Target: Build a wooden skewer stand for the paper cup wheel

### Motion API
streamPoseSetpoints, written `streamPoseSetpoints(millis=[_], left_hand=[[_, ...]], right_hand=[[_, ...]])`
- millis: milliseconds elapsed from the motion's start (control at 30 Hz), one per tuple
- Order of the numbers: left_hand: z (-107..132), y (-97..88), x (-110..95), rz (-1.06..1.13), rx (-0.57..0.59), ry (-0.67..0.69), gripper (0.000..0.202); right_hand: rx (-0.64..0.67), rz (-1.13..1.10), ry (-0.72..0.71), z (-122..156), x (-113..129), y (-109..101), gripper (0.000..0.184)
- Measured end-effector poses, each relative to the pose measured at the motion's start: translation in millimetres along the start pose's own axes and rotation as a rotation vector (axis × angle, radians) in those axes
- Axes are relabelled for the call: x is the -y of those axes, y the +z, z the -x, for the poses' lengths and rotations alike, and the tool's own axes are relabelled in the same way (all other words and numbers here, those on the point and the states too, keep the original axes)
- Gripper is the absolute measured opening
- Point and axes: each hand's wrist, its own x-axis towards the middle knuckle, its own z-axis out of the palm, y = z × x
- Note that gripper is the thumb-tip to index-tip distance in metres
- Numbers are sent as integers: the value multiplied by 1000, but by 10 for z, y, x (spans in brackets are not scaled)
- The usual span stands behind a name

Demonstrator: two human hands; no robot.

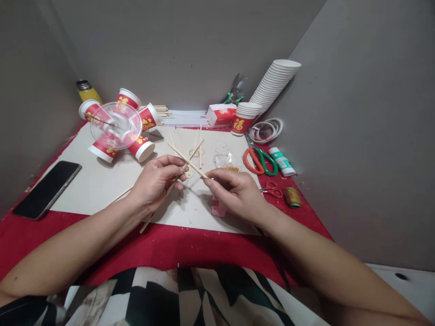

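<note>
My left hand (161,176) pinches a long thin wooden stick (147,222) that runs slanting from near my body up past the fingertips. My right hand (234,188) grips the near end of a second wooden stick (176,151), which crosses the first just beyond my left fingertips. Together they form an X above the white board. Behind the crossing, more loose sticks (200,151) and a rubber band (196,153) lie on the board. Partly under my right hand are a pink object (219,209), its kind unclear, and a clear plastic bag (222,158) with small yellowish bits.
At left stand joined red paper cups (127,97) around a clear plastic disc (116,131), with a phone (47,189) nearer. At right are stacked cups (273,83), scissors (253,161), a thread spool (292,198) and a white-green tube (282,161). Grey walls enclose the table.
</note>
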Motion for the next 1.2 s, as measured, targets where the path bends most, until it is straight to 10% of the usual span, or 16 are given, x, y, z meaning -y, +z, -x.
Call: streamPoseSetpoints(millis=[1200], left_hand=[[50, -3, 30, -233, -18, 177, 23]], right_hand=[[-39, 22, -187, 13, -7, 30, 13]])
